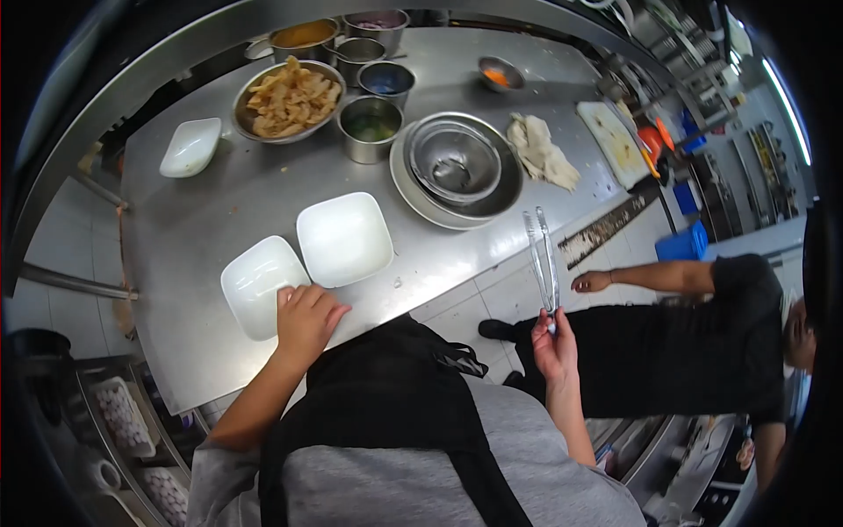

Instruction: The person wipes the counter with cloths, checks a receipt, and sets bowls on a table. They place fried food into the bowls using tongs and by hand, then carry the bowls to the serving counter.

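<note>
My left hand [305, 321] is at the right rim of a white square bowl [255, 279], its fingers bent over the edge. Touching or nearly touching that bowl is a second white square bowl [344, 237], empty inside. In my right hand [553, 338] are metal tongs [542, 259], held by their lower end with the tips pointing up, off the table's edge. Nested steel bowls [455, 162] stand beyond the two white bowls, to the right. Fried pale-golden pieces [294, 98] fill a steel bowl [241, 121] at the back left.
The steel table [202, 220] also bears a small white bowl [190, 147], several steel pots [371, 129], a bowl with orange bits [500, 75], a cloth [540, 151] and a cutting board [612, 143]. Another person [667, 356] in black stands at the right.
</note>
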